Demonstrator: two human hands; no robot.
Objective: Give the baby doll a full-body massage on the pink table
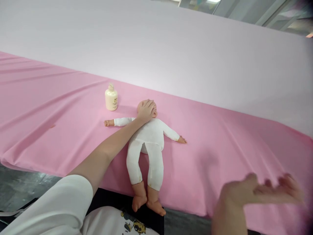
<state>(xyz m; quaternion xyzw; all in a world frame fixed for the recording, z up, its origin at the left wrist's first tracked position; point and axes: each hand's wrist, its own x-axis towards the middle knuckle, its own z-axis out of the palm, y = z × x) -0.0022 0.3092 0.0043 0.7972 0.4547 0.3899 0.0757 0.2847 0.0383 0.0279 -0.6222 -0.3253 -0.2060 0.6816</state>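
best let the open left hand [146, 111] lie light and flat on the doll [154, 132], at centre with feet at six o'clock, the right hand [260, 191], open though blurred, clear at four.

Doll [153, 132] — left hand [146, 111] on its head [140, 106]

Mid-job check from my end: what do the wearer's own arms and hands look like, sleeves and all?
Both are bare human hands, with no gloves showing. The left hand and its forearm show no watch or bracelet; above the elbow sits a loose, plain white short sleeve. The right hand is motion-blurred, so fine detail is lost, and no right sleeve is in view.
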